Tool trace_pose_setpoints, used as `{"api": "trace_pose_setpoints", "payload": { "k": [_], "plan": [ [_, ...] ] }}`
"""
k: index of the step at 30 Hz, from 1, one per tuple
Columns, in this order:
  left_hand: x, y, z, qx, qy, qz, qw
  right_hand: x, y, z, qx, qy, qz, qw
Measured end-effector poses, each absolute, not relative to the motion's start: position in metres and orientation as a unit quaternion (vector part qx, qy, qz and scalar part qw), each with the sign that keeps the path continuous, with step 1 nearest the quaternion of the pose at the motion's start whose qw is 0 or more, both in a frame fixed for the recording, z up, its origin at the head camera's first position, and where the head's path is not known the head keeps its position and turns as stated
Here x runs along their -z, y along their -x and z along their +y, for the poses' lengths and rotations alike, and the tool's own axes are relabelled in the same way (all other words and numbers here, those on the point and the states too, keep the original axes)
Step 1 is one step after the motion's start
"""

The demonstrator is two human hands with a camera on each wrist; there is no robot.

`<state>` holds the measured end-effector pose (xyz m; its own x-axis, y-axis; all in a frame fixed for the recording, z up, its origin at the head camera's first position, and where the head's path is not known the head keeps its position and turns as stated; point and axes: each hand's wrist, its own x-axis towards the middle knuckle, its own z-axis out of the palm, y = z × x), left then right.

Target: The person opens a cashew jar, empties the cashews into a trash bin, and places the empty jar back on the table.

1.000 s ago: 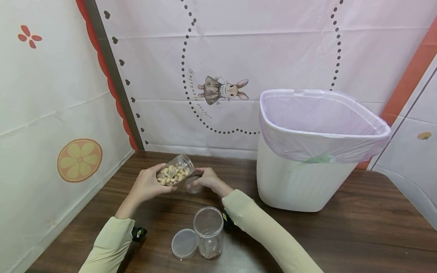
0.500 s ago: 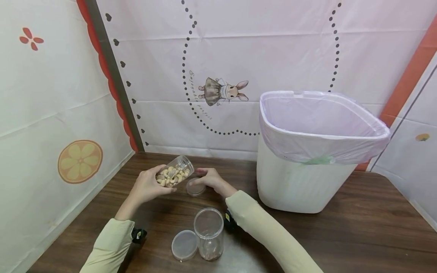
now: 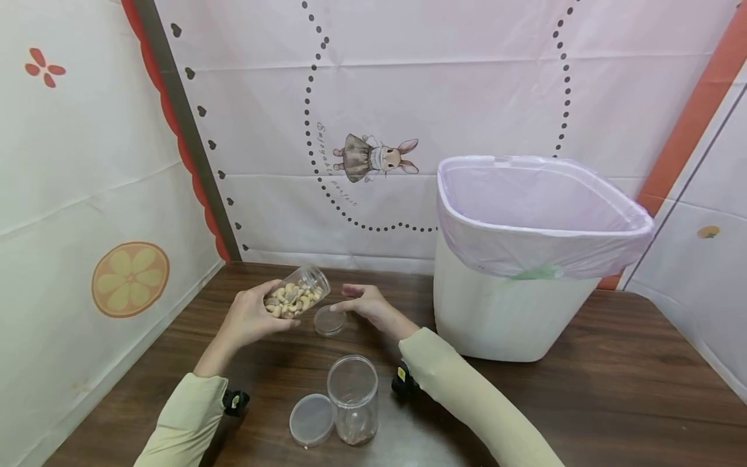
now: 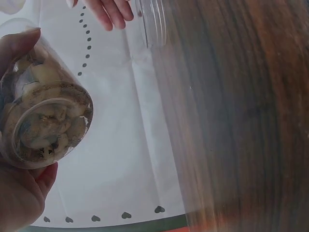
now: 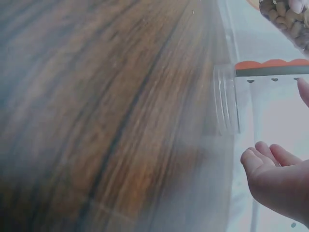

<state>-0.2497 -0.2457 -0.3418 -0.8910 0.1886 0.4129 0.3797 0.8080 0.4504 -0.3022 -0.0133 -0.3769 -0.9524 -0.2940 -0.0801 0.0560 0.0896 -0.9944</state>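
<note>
My left hand [image 3: 248, 318] grips a clear plastic jar of cashews [image 3: 296, 295], held tilted above the brown table, its mouth pointing up and right. The left wrist view shows the jar's bottom [image 4: 43, 121] full of nuts. The jar's clear lid [image 3: 329, 320] lies flat on the table just below it. My right hand [image 3: 364, 303] hovers right beside that lid, fingers relaxed and holding nothing; its fingertips [image 5: 263, 159] show next to the lid [image 5: 226, 99] in the right wrist view.
A second clear jar [image 3: 353, 399], nearly empty, stands upright near the front, its lid [image 3: 312, 420] lying to its left. A white bin lined with a pale purple bag [image 3: 525, 253] stands at the right. Fabric walls close the back and left.
My right hand has set the lid down on the table and let go, lifting slightly to the right. The left hand still holds the cashew jar in the same pose.
</note>
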Motion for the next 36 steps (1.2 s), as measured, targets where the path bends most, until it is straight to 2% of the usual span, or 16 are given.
{"api": "trace_pose_setpoints", "payload": {
  "k": [18,36],
  "plan": [
    [0.322,0.249,-0.236,0.269,0.170,-0.931,0.179,0.336,0.277,0.009,0.731,0.091,0.658,0.155],
    [0.299,0.242,-0.222,0.258,0.193,-0.922,0.213,0.297,0.255,0.034,0.752,0.100,0.639,0.124]
  ]
}}
